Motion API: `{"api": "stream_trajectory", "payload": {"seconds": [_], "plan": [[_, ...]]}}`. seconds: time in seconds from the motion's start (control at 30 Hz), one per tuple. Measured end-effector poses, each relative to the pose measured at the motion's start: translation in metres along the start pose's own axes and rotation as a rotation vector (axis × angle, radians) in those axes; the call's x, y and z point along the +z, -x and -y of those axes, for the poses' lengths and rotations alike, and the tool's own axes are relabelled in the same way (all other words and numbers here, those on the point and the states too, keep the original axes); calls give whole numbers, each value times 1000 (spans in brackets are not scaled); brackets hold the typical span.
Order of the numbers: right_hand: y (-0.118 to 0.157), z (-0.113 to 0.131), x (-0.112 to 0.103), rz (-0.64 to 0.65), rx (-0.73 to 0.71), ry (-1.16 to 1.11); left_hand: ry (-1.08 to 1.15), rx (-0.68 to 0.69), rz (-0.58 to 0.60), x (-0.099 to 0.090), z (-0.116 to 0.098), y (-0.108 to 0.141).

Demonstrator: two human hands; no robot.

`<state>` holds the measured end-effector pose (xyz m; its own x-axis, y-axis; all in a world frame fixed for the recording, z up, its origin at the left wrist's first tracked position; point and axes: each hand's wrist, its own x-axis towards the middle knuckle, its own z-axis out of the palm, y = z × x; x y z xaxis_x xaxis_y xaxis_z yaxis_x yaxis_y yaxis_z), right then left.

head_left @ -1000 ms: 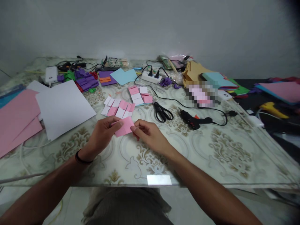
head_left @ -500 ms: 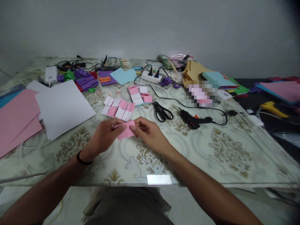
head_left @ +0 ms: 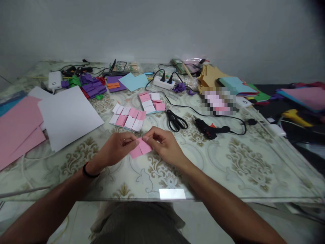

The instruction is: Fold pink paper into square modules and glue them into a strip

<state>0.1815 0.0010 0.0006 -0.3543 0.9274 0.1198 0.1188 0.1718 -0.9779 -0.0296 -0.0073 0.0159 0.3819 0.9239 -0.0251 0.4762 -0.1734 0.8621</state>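
Note:
A small pink paper piece (head_left: 142, 149) with a slit or crease in its middle is pinched between both hands above the patterned table. My left hand (head_left: 118, 148) grips its upper left part, thumb on top. At its upper edge, my right hand (head_left: 164, 145) pinches it with thumb and fingers. Just beyond the hands lies a card of folded pink and white papers (head_left: 128, 117), and behind it a second such group (head_left: 151, 102). Black scissors (head_left: 176, 121) rest to the right of these.
White sheets (head_left: 71, 117) and pink sheets (head_left: 19, 127) lie at left. A black glue gun (head_left: 209, 128) with its cable is at right. Farther back are a power strip (head_left: 164, 83), purple paper pieces (head_left: 93, 88) and brown paper (head_left: 212, 76).
The pink paper has shifted slightly toward me and tilted, so more of its lower part shows. My fingers have changed their hold along its upper edge.

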Motion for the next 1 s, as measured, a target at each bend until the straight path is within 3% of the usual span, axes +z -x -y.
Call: {"api": "stream_trajectory", "payload": {"seconds": [0.1,0.23,0.43,0.57,0.77,1.0], "plan": [[-1,-3,-1,-13,31,-12,-74,7,9,-2,-3,0],[-5,-8,-3,20,122,-62,-75,14,-84,-4,-1,-1],[-5,-7,-6,19,104,41,-96,-5,71,-3,5,-5],[-5,-7,-5,51,119,-45,-104,-6,0,-2,5,-6],[-7,-6,-5,60,152,-144,70,-40,-12,-4,2,-5],[-6,-6,-4,14,73,-158,358,-113,-25,1,4,-6]]}}
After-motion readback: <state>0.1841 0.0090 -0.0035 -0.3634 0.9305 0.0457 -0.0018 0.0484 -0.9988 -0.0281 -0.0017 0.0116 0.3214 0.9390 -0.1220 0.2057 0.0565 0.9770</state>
